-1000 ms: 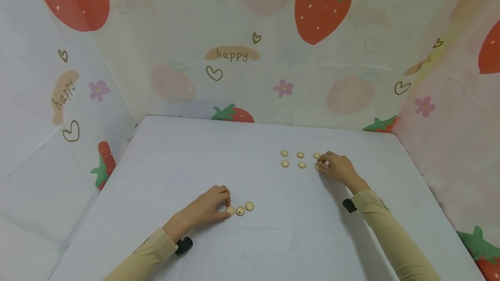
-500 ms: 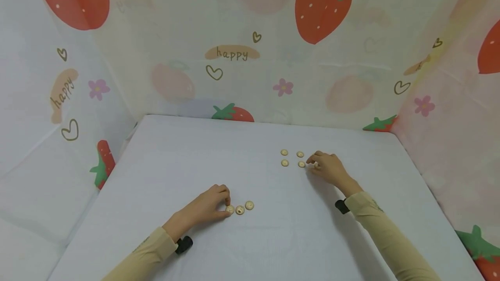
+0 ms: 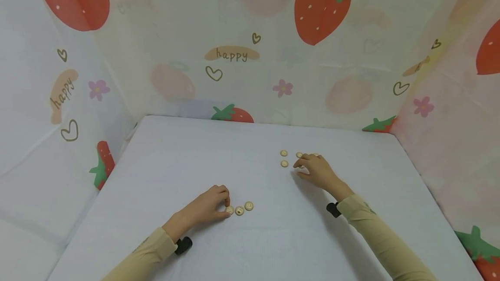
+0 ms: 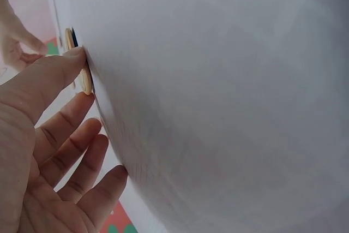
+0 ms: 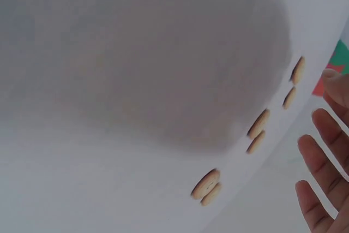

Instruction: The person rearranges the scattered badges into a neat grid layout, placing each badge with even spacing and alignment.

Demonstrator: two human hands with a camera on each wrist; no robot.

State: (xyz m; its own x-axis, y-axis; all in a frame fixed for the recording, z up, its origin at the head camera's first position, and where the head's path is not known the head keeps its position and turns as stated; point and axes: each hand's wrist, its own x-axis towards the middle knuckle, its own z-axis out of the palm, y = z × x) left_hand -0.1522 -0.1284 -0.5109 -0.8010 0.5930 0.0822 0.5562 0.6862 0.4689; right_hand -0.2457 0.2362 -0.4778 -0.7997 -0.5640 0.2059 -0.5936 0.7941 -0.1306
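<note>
My left hand [image 3: 208, 206] pinches the leftmost of three pale wooden buttons between thumb and forefinger, flat on the white table. Beside that button [image 3: 229, 210] lie a second button [image 3: 239, 210] with a dark mark and a third button [image 3: 248, 206]. In the left wrist view, thumb and forefinger touch the edge of the button [image 4: 86, 80]. My right hand [image 3: 318, 171] hovers over the far group of buttons, its fingers apart and holding nothing. Two buttons of that group, a far one [image 3: 284, 153] and a nearer one [image 3: 284, 164], lie left of its fingertips; the hand partly hides others.
In the right wrist view the far group shows as two rows, with a button [image 5: 205, 184] at one end and another button [image 5: 298, 70] at the other. A strawberry-print cloth [image 3: 234, 86] walls the table [image 3: 187, 155] at the back and sides.
My right hand has moved left along the far buttons, from the right-hand pair to over the middle pair, and the buttons stay in place. My left hand has kept its place.
</note>
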